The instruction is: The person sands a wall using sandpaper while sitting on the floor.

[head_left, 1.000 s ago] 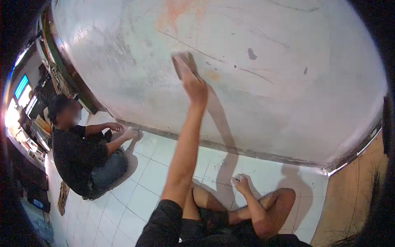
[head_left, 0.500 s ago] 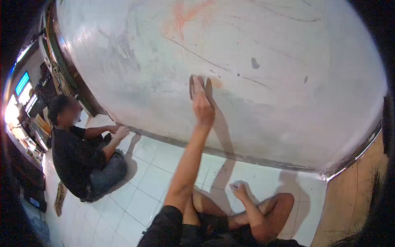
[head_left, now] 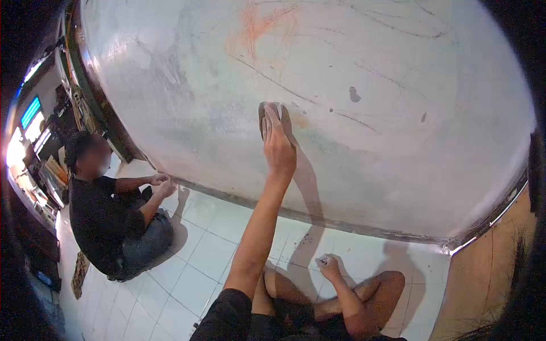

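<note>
My left hand point(head_left: 280, 149) reaches up to the pale wall point(head_left: 387, 165), fingers pressing a flat, grey-brown piece of sandpaper point(head_left: 262, 120) against its surface. Part of the sandpaper is hidden beneath the fingers. Around it the wall carries dark scratch lines, an orange smear point(head_left: 256, 25) and small grey spots. Low over the tiled floor, beside my bent leg point(head_left: 387, 287), my right hand point(head_left: 329, 267) is closed, its fingers dusty white. A small dark and pale spot shows at those fingers, too small to name.
At the left another person point(head_left: 108, 221) in dark clothes sits on the white floor tiles point(head_left: 193, 273) near the wall's foot, hands together. A brown board point(head_left: 483, 267) stands at the right. Dark crumbs point(head_left: 307, 238) lie on the floor, and cluttered items fill the far left.
My left hand and the sandpaper have shifted slightly left on the wall. My right hand stays closed near my leg. The other person's hands have moved slightly.
</note>
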Available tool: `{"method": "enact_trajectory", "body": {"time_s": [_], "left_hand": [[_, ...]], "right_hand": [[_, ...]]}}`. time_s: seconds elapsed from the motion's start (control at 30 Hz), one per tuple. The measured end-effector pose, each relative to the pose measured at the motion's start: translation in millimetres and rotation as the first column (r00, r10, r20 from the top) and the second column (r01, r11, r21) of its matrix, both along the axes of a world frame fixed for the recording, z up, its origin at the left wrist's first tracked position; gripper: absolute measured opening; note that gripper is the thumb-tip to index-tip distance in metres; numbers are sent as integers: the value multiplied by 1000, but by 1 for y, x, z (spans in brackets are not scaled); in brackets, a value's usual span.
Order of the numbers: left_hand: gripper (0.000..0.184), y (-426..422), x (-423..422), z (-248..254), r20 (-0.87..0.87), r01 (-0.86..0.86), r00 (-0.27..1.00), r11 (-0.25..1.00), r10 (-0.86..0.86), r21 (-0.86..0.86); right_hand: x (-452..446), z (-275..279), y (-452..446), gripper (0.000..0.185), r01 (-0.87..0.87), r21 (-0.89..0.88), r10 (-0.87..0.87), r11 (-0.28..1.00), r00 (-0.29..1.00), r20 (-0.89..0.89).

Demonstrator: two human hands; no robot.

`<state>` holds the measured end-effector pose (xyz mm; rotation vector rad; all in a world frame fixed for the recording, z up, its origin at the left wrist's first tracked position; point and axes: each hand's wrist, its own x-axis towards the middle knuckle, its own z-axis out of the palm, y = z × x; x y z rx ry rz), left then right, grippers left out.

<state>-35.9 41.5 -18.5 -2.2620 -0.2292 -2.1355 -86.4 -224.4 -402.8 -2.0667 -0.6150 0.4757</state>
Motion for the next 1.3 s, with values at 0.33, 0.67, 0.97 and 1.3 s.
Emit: {"method": "enact_trajectory", "body": {"time_s": [0.33, 0.67, 0.97, 1.3], "left_hand": [[54, 43, -15, 101, 66, 10, 998, 981, 3, -196], [51, 24, -1, 51, 115, -148, 983, 987, 140, 66], [60, 19, -11, 40, 10, -47, 999, 999, 47, 22], [50, 35, -13, 97, 38, -110, 993, 992, 113, -69]], "right_hand": [[6, -15, -3, 26, -20, 108, 11, 994, 997, 77], [4, 3, -12, 29, -26, 52, 25, 998, 999, 21], [0, -16, -2, 29, -26, 15, 25, 1000, 998, 58], [3, 12, -1, 30, -17, 60, 17, 998, 1000, 5]]}}
